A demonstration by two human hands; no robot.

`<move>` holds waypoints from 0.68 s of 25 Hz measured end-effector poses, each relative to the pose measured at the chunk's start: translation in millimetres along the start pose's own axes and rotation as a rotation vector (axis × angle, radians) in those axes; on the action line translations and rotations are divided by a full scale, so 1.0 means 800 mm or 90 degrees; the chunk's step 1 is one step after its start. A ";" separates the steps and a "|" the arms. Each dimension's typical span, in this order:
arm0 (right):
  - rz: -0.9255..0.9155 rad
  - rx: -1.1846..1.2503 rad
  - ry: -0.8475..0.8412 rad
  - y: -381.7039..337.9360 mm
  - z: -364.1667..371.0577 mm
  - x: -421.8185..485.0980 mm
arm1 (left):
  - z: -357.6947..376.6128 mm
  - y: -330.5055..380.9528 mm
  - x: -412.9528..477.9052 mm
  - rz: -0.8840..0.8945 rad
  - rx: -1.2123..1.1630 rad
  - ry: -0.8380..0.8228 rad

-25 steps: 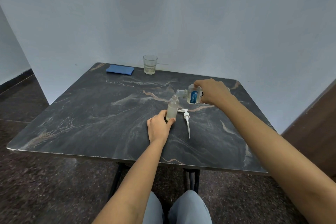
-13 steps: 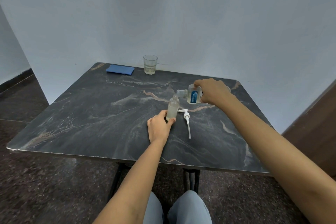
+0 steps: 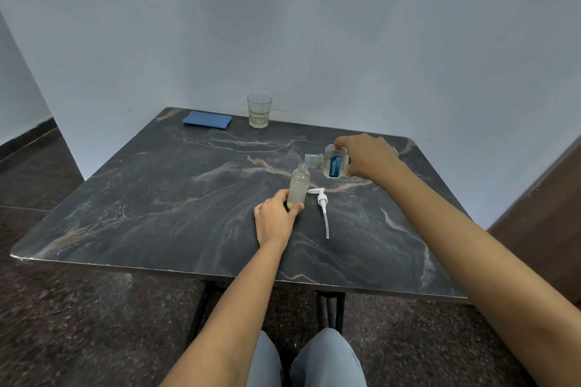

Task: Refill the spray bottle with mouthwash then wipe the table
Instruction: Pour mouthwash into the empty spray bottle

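A small frosted spray bottle (image 3: 298,185) stands upright and uncapped on the dark marble table (image 3: 157,198). My left hand (image 3: 275,220) grips its base. My right hand (image 3: 367,155) holds a clear mouthwash bottle (image 3: 330,162) with a blue label, tipped on its side, its open neck just above and right of the spray bottle's mouth. The white pump head (image 3: 322,201) with its long tube lies flat on the table right of the spray bottle.
A folded blue cloth (image 3: 207,119) lies at the table's far left edge, and a glass tumbler (image 3: 259,110) stands beside it by the wall. The wall runs close behind the table. My knees show below the front edge.
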State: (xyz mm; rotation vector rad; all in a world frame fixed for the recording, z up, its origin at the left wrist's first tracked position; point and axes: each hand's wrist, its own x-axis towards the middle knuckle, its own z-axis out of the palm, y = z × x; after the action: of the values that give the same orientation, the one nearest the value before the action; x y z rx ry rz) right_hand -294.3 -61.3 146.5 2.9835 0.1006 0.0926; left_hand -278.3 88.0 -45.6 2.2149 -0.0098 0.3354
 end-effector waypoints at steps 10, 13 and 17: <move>0.001 -0.005 0.009 0.000 0.000 0.002 | -0.001 0.001 0.000 0.000 -0.002 0.002; -0.001 -0.010 0.011 0.001 0.000 0.003 | -0.001 0.001 -0.001 0.001 -0.004 0.003; -0.006 -0.014 0.007 0.001 0.001 0.006 | -0.001 0.001 -0.002 -0.003 -0.014 0.005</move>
State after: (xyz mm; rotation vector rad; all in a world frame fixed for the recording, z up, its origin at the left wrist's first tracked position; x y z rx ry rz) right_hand -289.7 -62.0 145.9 2.9613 0.1136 0.1073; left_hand -279.7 88.1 -45.1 2.1912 -0.0044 0.3406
